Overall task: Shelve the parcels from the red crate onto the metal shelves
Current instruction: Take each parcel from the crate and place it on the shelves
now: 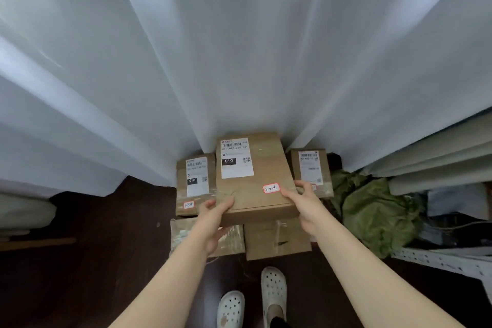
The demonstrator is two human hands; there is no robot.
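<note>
Gripping the large flat brown cardboard parcel (255, 181) by its near corners, the left hand (217, 212) and right hand (303, 198) hold it over several smaller brown boxes (195, 184) just beyond and beneath them. It is not yet shelved. The white perforated metal shelf (436, 261) lies right of the right hand. Most of the work seems left.

The box (255, 181) is showing plain brown, carrying a white label (237, 168) with black bars and a red-edged white sticker (271, 188). At twelve o'clock the curtain (239, 48) is hanging pale white. At three o'clock a cloth (372, 213) is lying olive green. At six o'clock white shoes (273, 287) dotted with holes are standing on the dark brown floor (111, 221).
</note>
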